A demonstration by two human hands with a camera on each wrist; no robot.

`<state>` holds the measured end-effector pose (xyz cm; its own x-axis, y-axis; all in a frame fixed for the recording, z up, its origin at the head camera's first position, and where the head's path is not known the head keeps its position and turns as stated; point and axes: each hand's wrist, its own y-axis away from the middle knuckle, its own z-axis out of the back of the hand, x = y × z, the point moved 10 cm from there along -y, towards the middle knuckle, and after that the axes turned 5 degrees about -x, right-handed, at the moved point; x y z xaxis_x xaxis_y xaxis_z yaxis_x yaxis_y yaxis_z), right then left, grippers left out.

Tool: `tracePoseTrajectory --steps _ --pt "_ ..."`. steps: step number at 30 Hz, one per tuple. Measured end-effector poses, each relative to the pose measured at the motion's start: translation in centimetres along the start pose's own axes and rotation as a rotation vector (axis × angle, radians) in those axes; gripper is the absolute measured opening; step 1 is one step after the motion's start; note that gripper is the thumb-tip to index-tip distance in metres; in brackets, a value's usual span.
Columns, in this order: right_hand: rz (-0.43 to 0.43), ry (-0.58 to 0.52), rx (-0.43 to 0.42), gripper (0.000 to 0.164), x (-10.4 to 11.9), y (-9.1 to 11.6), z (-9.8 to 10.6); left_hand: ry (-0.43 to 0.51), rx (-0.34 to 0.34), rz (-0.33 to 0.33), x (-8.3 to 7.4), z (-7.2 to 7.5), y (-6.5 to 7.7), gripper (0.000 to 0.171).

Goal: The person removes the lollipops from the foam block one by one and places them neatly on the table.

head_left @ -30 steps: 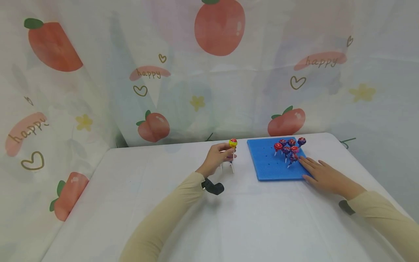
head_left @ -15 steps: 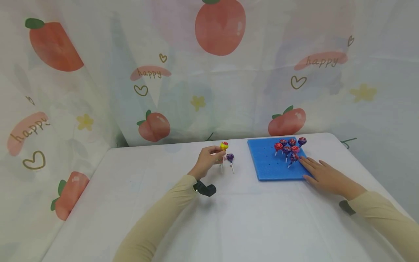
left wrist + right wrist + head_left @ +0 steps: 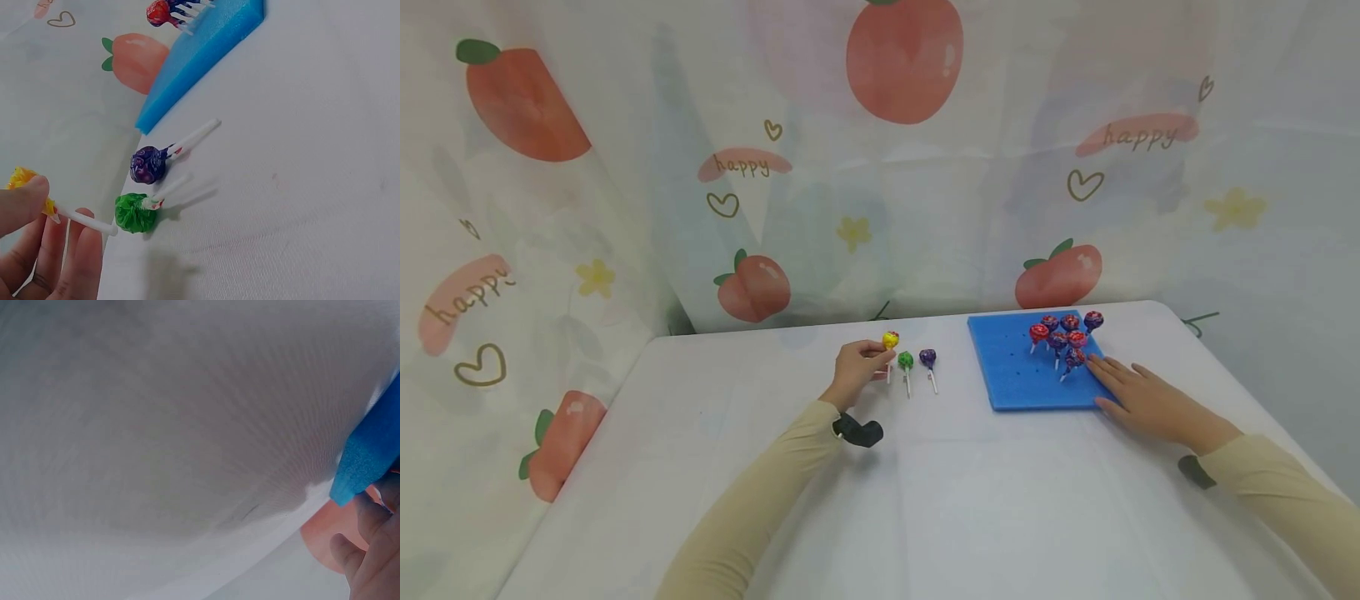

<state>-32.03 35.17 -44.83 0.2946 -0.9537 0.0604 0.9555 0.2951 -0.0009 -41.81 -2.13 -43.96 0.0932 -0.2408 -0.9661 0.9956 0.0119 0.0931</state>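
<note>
The left arm stretches toward the far side, the left hand pinching between thumb and fingers. The right arm slants from near right, the right hand palm down, fingers extended.

Layout on the table, a cloth hanging behind. Left of centre, the held lollipop in the left hand; just right of it, two loose lollipops, side by side; farther right, the board, a lollipop cluster in its right half; right hand at its right edge.
</note>
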Motion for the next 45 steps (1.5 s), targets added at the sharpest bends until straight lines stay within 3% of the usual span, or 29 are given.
tracePoseTrajectory --steps 5,11,24,45 --pt "0.006 0.008 0.003 0.071 0.0 -0.1 0.0 -0.053 -0.046 0.055 1.2 0.9 -0.3 0.026" --pt "0.01 0.002 -0.002 0.071 0.1 0.0 0.2 -0.051 -0.084 0.097 2.3 1.6 -0.6 0.027" --pt "0.005 0.006 0.01 0.072 -0.1 -0.1 0.0 -0.146 -0.142 0.212 4.3 2.3 -0.8 0.024" --pt "-0.005 -0.01 0.008 0.072 -0.4 -0.2 -0.3 -0.344 -0.122 0.245 4.3 1.3 -2.0 0.025"
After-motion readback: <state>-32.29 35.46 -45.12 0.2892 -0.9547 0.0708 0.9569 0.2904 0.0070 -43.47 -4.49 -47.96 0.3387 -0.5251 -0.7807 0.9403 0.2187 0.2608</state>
